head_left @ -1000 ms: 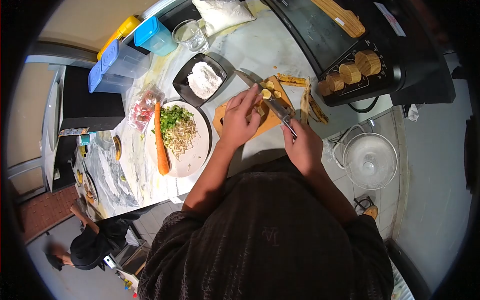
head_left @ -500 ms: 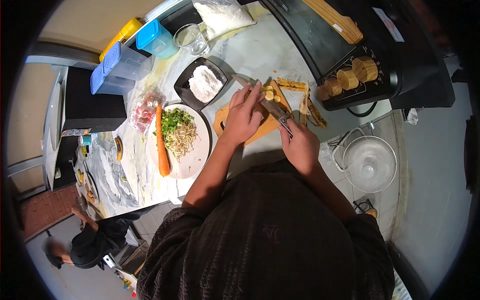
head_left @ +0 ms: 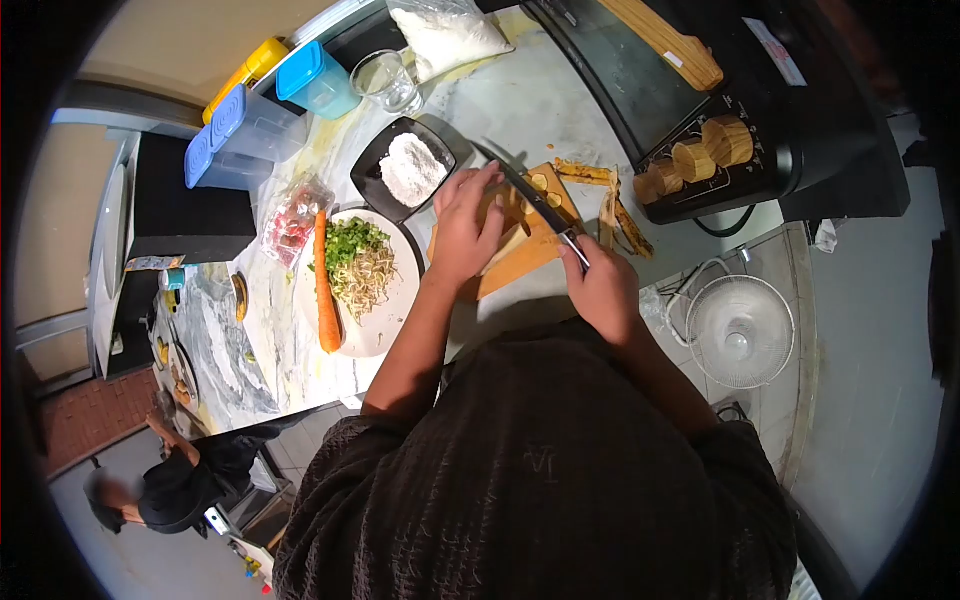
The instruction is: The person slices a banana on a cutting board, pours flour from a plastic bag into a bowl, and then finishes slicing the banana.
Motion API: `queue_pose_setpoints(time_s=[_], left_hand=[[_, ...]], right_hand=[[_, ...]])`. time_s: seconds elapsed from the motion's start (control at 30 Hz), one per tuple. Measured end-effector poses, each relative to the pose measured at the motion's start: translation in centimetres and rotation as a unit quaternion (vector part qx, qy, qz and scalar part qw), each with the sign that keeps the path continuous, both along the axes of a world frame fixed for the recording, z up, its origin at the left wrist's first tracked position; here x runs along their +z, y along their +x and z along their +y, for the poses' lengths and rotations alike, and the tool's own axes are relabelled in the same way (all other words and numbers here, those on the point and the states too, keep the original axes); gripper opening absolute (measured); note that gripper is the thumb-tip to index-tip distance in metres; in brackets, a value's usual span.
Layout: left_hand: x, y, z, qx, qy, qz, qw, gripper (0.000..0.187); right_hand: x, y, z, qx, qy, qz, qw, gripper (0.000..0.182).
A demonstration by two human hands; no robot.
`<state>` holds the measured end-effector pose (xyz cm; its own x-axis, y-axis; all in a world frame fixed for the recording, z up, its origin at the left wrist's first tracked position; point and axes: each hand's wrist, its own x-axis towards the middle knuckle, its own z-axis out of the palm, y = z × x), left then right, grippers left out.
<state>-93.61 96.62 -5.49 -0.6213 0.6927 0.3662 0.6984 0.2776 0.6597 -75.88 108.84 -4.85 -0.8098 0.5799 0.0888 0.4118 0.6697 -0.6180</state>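
Observation:
My right hand (head_left: 606,290) grips a knife (head_left: 530,192) by its handle, with the dark blade slanting up and left across the wooden cutting board (head_left: 540,250). Round pale slices (head_left: 541,183), apparently banana, lie on the board just past the blade. A longer peeled banana piece (head_left: 508,243) rests beside my left hand (head_left: 465,225). That hand is over the board's left side, its thumb apart from its extended fingers; the fingers partly hide what lies beneath. Browned banana peels (head_left: 630,230) lie at the board's right.
A plate (head_left: 385,335) bears a carrot (head_left: 326,290), chopped greens and bean sprouts. Behind it stand a black bowl of white powder (head_left: 412,168), a glass (head_left: 388,82) and plastic containers (head_left: 318,80). An oven (head_left: 720,140) is at right. Another person (head_left: 190,490) works at lower left.
My left hand has drawn back left from the blade and slices, its thumb spreading away. The knife has turned slightly, showing its dark blade, and more of the board and banana shows.

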Motion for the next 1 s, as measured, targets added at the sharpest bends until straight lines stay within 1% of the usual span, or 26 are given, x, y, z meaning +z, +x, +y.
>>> queue_pose_setpoints(time_s=[0.03,0.07,0.1,0.13,0.17,0.23,0.37,0.43,0.53,0.63,0.73,0.9,1.0], left_hand=[[-0.2,-0.1,-0.4,0.004,-0.003,-0.002,1.0,0.046],[-0.5,-0.3,-0.8,-0.003,0.0,-0.043,0.999,0.037],[-0.7,-0.3,-1.2,-0.009,0.004,-0.084,0.996,0.029],[-0.6,0.0,-1.3,0.003,0.024,-0.05,0.998,0.019],[-0.8,0.3,-1.7,0.006,0.022,-0.053,0.998,0.019],[-1.1,0.7,-2.4,0.008,-0.036,-0.122,0.992,0.018],[-1.6,2.1,-3.0,0.0,-0.039,-0.13,0.991,0.018],[-1.7,2.7,-3.3,-0.008,-0.044,-0.076,0.996,0.023],[-2.0,3.2,-3.4,0.011,-0.043,-0.062,0.997,0.026],[-2.3,3.0,-3.5,-0.008,-0.056,-0.06,0.997,0.029],[-2.3,3.0,-3.6,-0.007,-0.074,-0.07,0.995,0.031],[-3.2,3.1,-3.6,-0.005,-0.047,-0.039,0.998,0.028],[-3.1,3.2,-3.6,-0.002,-0.035,-0.028,0.999,0.026]], right_hand=[[-0.2,0.1,0.2,0.003,-0.049,-0.003,0.999,0.023],[-0.4,0.3,0.2,0.005,-0.098,-0.007,0.995,0.024],[-0.4,0.4,0.1,0.009,-0.1,-0.01,0.995,0.024],[-0.2,0.6,0.0,0.005,-0.132,-0.017,0.991,0.025],[-0.2,0.9,-0.2,0.001,-0.164,-0.026,0.986,0.026],[-0.3,1.3,-0.7,0.007,-0.174,-0.03,0.984,0.027],[-0.9,2.1,-1.9,0.025,-0.19,-0.021,0.981,0.027],[-0.7,2.2,-2.3,0.027,-0.195,-0.021,0.98,0.027],[-0.2,2.4,-2.9,0.028,-0.202,-0.017,0.979,0.027],[0.0,2.6,-3.1,0.026,-0.201,-0.019,0.979,0.027],[0.0,2.6,-3.4,0.02,-0.198,-0.022,0.98,0.027],[0.0,2.5,-3.9,0.014,-0.214,-0.026,0.976,0.028],[-0.2,2.6,-4.3,0.0,-0.196,-0.05,0.979,0.028]])
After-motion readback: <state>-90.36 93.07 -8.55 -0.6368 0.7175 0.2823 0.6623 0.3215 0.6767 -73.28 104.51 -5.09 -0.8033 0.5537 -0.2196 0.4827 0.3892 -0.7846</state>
